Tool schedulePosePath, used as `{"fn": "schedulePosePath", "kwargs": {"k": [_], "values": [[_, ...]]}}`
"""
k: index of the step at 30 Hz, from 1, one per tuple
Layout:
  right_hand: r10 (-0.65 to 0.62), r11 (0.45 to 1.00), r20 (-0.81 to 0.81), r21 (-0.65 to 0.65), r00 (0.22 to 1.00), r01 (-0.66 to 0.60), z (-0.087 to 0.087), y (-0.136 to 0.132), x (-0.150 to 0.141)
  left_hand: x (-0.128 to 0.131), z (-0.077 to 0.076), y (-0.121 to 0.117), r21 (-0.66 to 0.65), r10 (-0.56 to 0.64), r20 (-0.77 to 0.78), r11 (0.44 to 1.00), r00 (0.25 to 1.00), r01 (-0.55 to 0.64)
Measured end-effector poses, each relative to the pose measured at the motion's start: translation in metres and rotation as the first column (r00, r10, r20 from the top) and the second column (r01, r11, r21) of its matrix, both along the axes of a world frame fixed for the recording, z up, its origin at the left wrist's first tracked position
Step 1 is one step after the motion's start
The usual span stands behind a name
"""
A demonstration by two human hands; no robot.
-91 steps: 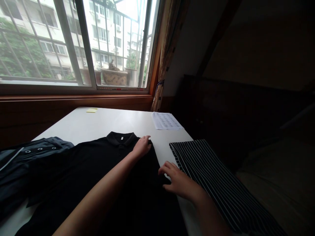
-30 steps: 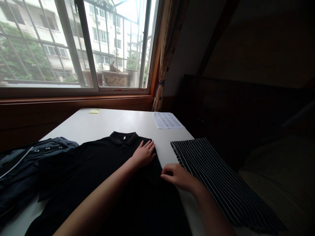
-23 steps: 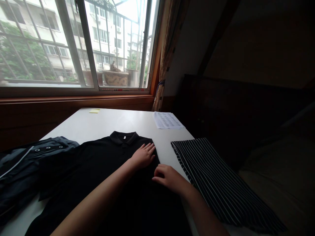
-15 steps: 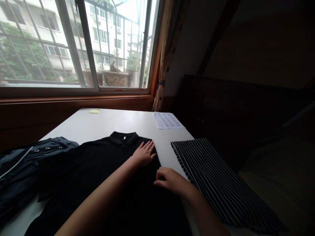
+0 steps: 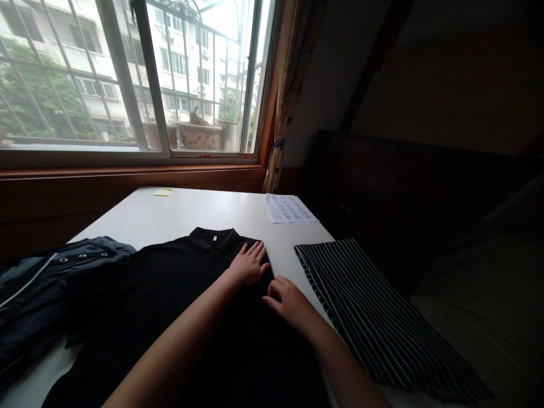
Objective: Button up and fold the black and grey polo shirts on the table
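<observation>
A black polo shirt [image 5: 170,289] lies spread on the white table, its collar and small white label toward the window. My left hand [image 5: 249,263] rests flat on the shirt beside the collar, fingers stretched toward the right shoulder. Just nearer to me, my right hand [image 5: 287,300] is at the shirt's right edge, with its fingers curled toward the thumb on the black cloth. The exact pinch is hard to see in the dark fabric. On the right, the shirt's sleeve does not show sticking out, while the left sleeve lies spread.
Dark trousers or shorts [image 5: 93,249] with metal eyelets lie at the left. A folded black-and-white striped cloth [image 5: 382,306] covers the table's right side. Printed sheets [image 5: 290,209] and yellow sticky notes [image 5: 162,192] lie at the far end of the white table [image 5: 204,207], below a barred window.
My right hand has shifted slightly forward and left along the shirt's right edge. My left hand stays pressed flat in nearly the same place.
</observation>
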State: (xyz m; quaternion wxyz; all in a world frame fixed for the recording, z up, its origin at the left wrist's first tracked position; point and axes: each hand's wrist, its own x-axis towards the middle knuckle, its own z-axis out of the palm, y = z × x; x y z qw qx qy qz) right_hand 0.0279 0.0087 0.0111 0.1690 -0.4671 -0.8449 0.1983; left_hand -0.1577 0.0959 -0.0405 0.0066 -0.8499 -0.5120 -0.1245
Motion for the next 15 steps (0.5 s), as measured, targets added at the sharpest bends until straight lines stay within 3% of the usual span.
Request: {"fn": "schedulePosePath", "kwargs": {"k": [15], "values": [[0.085,0.957,0.193,-0.289,0.978,-0.027,0.001,-0.001,0.020,0.000,0.001,0.007,-0.038,0.023,0.025,0.999,0.999,-0.022]]}}
